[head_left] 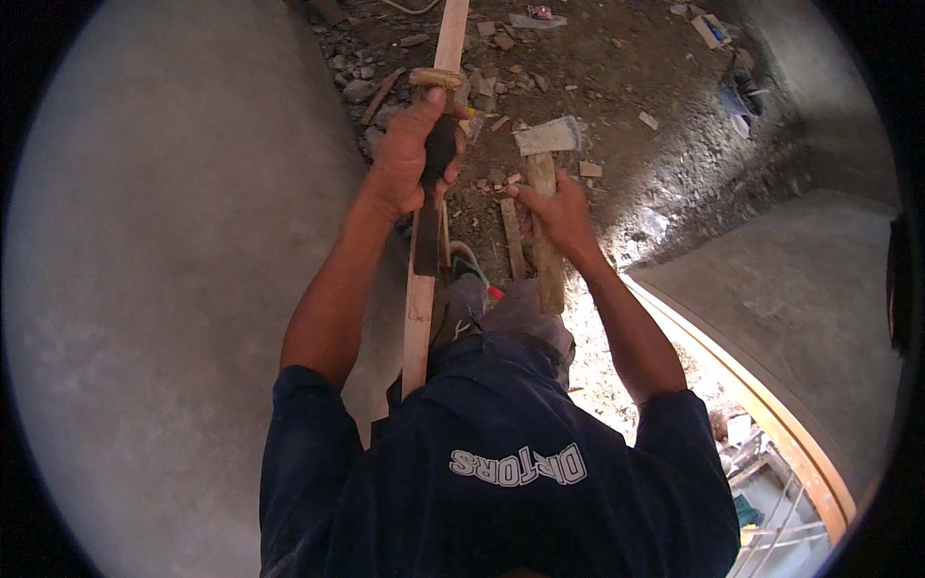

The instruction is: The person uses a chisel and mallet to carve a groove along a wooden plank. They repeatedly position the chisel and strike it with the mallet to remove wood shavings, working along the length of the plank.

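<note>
My left hand [409,154] is closed around a flat dark tool [426,239] and the long pale wood strip [417,328] it lies along. The tool has a dark grip and a wooden end [436,78] beyond my fingers; whether it is a chisel I cannot tell for sure. The strip runs from beside my body away past the top edge. Off to the right, my right hand [561,214] grips the wooden handle of a hammer [546,243]. Its pale, dirt-caked head points away from me, apart from the strip.
A grey plastered wall [173,241] rises close on my left. Rubble and wood scraps [511,236] litter the dirt floor [617,58]. A dark bucket-like container [737,99] lies at the far right. Right of me, an orange-brown frame edge [771,414] borders a bright opening.
</note>
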Action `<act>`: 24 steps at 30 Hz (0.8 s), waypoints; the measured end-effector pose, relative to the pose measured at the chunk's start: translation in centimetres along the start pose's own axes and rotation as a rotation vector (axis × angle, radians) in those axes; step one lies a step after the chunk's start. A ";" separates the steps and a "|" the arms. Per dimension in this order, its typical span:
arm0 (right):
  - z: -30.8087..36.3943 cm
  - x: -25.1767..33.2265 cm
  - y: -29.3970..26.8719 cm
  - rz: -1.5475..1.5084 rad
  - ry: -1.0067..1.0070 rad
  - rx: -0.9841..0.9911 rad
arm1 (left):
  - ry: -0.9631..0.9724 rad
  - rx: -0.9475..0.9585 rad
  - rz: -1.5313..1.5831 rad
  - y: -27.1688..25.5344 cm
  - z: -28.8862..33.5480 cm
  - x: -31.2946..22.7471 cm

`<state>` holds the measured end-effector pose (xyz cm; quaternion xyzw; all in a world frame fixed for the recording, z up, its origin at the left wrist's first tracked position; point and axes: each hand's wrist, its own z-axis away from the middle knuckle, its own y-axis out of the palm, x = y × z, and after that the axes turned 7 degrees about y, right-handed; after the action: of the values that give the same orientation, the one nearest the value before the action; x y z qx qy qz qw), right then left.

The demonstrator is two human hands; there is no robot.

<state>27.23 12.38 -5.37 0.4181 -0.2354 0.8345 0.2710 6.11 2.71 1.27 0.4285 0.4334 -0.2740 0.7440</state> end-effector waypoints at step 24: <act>-1.9 13.2 -4.7 0.254 -0.317 0.102 | -0.087 -0.044 -0.095 1.4 -1.1 0.6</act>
<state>22.53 20.40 5.22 0.5243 -0.2834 0.7966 0.1015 7.05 4.31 0.98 0.3786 0.4263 -0.3180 0.7575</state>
